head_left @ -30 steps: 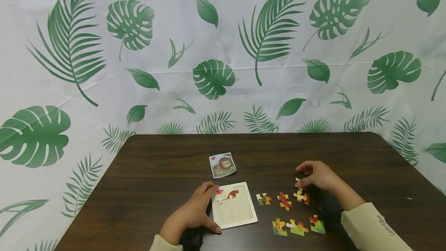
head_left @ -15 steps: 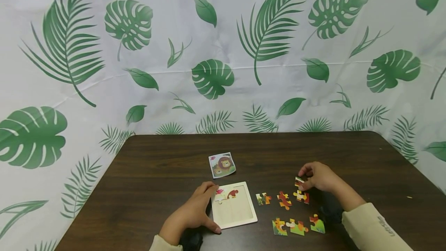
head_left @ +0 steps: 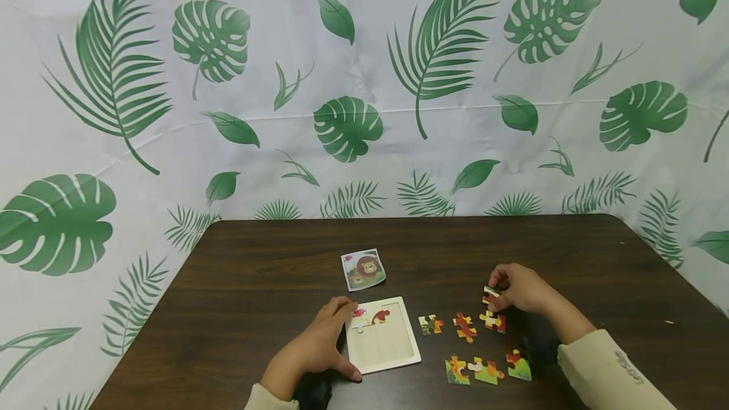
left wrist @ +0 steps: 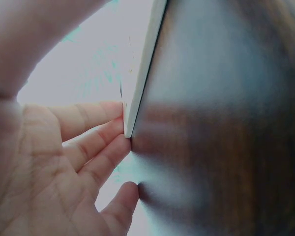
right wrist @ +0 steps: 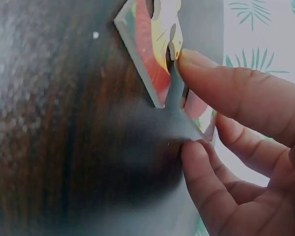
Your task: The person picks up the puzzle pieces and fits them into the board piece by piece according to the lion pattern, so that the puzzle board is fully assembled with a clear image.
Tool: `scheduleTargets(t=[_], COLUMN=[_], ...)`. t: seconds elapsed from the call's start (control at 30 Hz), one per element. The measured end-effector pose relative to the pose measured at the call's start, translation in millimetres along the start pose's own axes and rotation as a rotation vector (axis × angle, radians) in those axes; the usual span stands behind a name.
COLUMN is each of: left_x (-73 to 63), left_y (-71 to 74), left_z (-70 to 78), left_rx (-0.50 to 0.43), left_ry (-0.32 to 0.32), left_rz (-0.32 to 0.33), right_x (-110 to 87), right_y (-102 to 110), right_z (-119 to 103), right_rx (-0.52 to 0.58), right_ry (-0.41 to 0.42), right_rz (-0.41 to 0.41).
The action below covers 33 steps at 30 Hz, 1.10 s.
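Observation:
My left hand (head_left: 320,338) holds the left side of a pale wooden puzzle tray (head_left: 387,350), with thumb and fingers spread toward its two left corners. In the left wrist view, fingertips (left wrist: 119,110) meet the tray's edge (left wrist: 140,81). Inside the tray, fitted pieces (head_left: 360,320) show a pink flower and reddish-brown mane in the upper left. On the right, my right hand (head_left: 522,288) pinches a jigsaw piece (head_left: 489,295) close over the table. Just below it lies a yellow-and-red piece (head_left: 493,322), seen large in the right wrist view.
Two loose pieces, one orange and white (head_left: 431,325) and one red-brown (head_left: 465,328), lie right of the tray. A row of three, including a green-and-red piece (head_left: 518,366), lies nearer. A lion picture card (head_left: 363,270) rests behind the tray on the dark table (head_left: 273,271).
My right hand's fingers have drawn in around the jigsaw piece, which has shifted and turned slightly. The left hand and tray have stayed in place.

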<state>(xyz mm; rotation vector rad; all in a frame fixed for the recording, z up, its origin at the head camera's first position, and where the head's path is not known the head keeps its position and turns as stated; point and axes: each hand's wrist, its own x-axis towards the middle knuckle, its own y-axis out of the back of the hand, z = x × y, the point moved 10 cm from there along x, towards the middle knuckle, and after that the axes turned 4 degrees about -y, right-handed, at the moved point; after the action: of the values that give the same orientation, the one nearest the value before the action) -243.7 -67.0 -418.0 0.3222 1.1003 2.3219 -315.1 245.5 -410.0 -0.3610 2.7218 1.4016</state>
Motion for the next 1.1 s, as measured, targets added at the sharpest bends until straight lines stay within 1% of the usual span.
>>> scheduleTargets(t=[0.13, 0.37, 0.47, 0.63, 0.73, 0.9, 1.1], left_x=[-0.5, -0.9, -1.0, -1.0, -0.6, 0.2, 0.7], left_y=[0.4, 0.4, 0.7, 0.6, -0.1, -1.3, -1.6], left_z=[0.4, 0.2, 0.3, 0.5, -0.2, -3.0, -4.9], left_rx=[-0.005, -0.005, -0.007, -0.008, -0.004, -0.003, -0.002], left_ry=[0.001, -0.001, -0.001, -0.004, -0.005, -0.001, 0.005], left_rz=[-0.001, 0.002, 0.003, 0.003, 0.005, 0.006, 0.005], right_x=[0.7, 0.4, 0.4, 1.0, 1.9, 2.8, 4.6], right_y=[-0.5, 0.4, 0.2, -2.3, -3.5, -4.1, -13.1], right_z=[-0.3, -0.6, -1.9, -4.3, -5.8, -15.2, -29.4], right_rx=[0.020, 0.076, 0.104, 0.173, 0.215, 0.271, 0.415], right_ry=[0.011, 0.001, 0.013, 0.036, 0.035, 0.033, 0.026], right_rz=[0.011, 0.049, 0.063, 0.064, 0.060, 0.071, 0.046])
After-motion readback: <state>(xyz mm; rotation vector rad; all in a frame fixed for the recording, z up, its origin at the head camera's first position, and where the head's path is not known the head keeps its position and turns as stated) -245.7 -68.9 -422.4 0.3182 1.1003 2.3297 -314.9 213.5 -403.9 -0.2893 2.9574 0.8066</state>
